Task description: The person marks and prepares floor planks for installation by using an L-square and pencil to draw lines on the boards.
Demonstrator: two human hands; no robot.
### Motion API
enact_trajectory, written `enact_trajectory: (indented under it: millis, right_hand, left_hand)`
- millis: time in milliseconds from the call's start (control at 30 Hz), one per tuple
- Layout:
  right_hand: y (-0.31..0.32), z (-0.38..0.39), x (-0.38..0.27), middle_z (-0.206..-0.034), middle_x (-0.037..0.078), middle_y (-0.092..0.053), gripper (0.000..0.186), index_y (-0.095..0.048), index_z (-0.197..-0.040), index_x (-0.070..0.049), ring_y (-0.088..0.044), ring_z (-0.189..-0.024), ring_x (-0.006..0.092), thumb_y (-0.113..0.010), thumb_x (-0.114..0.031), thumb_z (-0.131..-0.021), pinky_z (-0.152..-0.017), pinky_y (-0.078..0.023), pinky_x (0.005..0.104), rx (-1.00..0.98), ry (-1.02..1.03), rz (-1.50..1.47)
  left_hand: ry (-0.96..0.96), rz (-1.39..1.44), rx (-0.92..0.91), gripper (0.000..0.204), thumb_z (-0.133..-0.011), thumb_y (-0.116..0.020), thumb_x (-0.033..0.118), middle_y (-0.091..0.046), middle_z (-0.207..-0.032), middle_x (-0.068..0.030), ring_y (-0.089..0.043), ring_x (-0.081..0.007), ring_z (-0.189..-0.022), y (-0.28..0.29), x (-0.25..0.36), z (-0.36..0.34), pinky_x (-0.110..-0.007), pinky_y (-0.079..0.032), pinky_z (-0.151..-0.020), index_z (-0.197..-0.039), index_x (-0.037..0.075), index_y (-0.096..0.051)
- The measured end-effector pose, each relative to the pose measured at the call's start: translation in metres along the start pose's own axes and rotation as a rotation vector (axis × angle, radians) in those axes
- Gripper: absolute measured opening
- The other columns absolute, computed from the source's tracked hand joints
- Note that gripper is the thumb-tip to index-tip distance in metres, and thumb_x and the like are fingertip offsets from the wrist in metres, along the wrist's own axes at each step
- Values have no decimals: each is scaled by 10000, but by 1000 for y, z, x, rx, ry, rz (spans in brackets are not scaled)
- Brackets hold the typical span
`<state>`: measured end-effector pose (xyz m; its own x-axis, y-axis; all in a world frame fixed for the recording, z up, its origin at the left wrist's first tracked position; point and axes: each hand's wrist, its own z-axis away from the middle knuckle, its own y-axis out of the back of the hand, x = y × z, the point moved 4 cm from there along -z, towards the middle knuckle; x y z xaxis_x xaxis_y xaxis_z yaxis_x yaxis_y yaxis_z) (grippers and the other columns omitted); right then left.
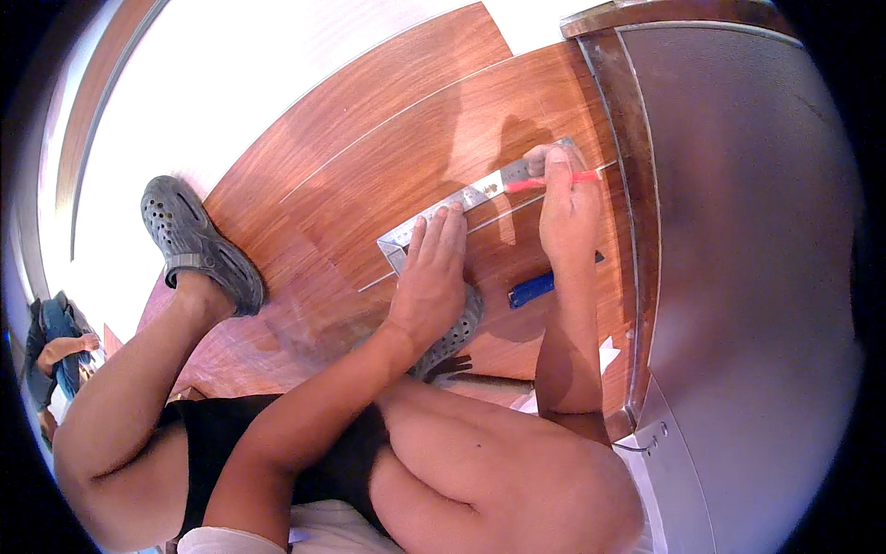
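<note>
My left hand (432,286) lies with its fingers stretched out, the tips resting on a metal carpenter's square (452,205). The square lies across wood-grain planks (369,175), its short leg at the left. Near the square's far right end, my right hand (565,217) is closed on a thin red pencil (526,185) held roughly sideways. Its fingertips touch down beside the square's end, partly hidden by the hand. A blue utility knife (532,291) lies on the planks, left of my right forearm.
A dark door panel (738,231) with a wooden frame (637,157) stands close on the right. My grey clogs (205,235) are on the planks, one partly behind my left hand. White surface (249,55) borders the planks. Another person (57,346) is at the far left.
</note>
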<state>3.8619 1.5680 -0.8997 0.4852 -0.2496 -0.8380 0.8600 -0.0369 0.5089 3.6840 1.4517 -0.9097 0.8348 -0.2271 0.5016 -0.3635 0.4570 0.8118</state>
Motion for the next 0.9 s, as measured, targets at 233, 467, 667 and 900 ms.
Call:
enact_trajectory:
  millis: [233, 467, 667, 900]
  right_hand:
    - [-30, -1, 6, -902, 185, -759, 291, -721, -995, -21, -749, -839, 341, -641, -297, -1038, -748, -567, 432, -311, -188, 49]
    - [-31, -1, 3, -881, 198, -744, 218, -702, -998, -32, -729, -821, 386, -702, -250, -995, -728, -568, 452, -387, 16, 111]
    - [3, -28, -8, -878, 201, -721, 151, -683, -961, -62, -709, -829, 408, -728, -206, -964, -717, -555, 475, -265, 46, 349]
    - [4, -23, -4, -929, 192, -720, 108, -690, -962, -56, -711, -866, 396, -725, -157, -950, -729, -555, 474, -286, 89, 339]
  left_hand:
    - [-3, -25, 4, 681, -879, -549, 27, -360, -1649, -285, -379, -443, -1524, 1, 2, 0, -564, -284, -1287, -1513, -179, -412]
    - [-5, -18, 33, 662, -885, -552, 26, -366, -1642, -291, -386, -441, -1516, 1, 4, -2, -575, -302, -1275, -1501, -181, -428]
    - [45, -4, 10, 652, -901, -555, 36, -352, -1651, -286, -379, -450, -1513, 6, 9, -5, -584, -298, -1274, -1506, -171, -432]
    - [60, -9, 5, 665, -910, -563, 55, -338, -1657, -285, -357, -451, -1523, -1, 7, -5, -585, -283, -1280, -1522, -162, -418]
